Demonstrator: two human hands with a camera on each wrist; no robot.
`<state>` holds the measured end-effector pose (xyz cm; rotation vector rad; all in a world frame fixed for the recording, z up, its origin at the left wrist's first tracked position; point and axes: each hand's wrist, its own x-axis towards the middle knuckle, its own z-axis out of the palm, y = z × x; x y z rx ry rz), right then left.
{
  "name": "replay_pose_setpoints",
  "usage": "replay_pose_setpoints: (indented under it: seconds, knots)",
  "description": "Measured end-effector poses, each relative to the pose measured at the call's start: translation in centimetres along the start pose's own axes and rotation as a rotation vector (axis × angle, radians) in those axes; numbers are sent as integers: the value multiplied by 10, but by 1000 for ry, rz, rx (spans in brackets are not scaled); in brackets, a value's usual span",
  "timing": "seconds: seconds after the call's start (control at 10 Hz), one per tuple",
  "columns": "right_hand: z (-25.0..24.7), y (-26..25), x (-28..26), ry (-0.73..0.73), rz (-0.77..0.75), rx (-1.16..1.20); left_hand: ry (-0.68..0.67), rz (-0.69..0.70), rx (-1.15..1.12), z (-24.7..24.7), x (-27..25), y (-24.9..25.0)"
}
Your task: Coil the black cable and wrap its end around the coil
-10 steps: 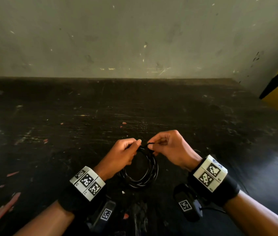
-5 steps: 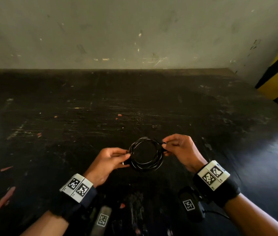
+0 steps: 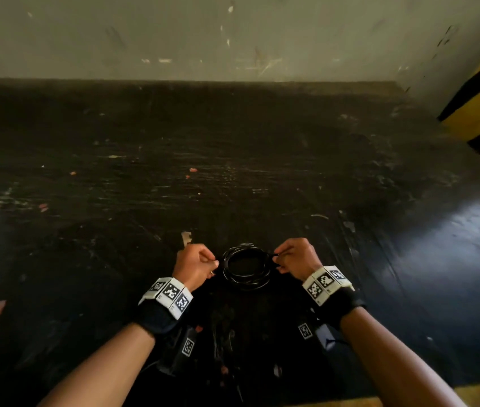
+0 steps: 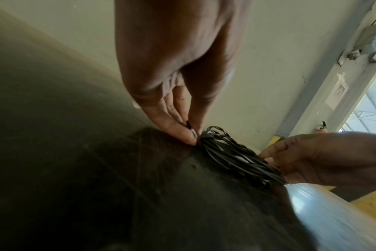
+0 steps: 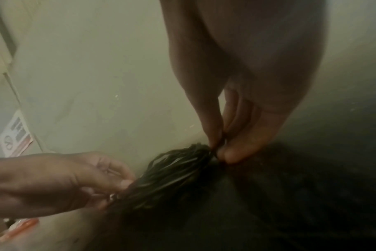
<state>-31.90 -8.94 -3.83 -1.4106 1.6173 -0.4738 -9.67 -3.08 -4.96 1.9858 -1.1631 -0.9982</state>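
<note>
Now both hands are raised a little over the dark scratched desk [image 3: 262, 157], wrists bent down, with one coiled black cable [image 3: 246, 267] between them. Left hand [image 3: 194, 267] pinches the left side of the coil with thumb and curled fingers [image 4: 182, 134]. Right hand [image 3: 297, 258] pinches the right side in the same way. The cable is thin and glossy and makes one round ring of many loose turns. Each wrist wears one black band [image 3: 159, 317] with white square-patterned markers.
</note>
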Motion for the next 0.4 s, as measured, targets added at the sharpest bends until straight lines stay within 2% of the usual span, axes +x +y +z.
replay_pose_setpoints:
  seconds: [0.1, 0.3, 0.4]
  knots:
    - [0, -2, 0, 3, -26, -66, 19, -26, 35, 1, 1, -1]
    - [-8, -2, -8, 23, -65, -268, 18, 17, 178, -13, -12, 1]
    - [-21, 6, -28, 90, -138, -208, 90, 56, 101, -43, -40, -6]
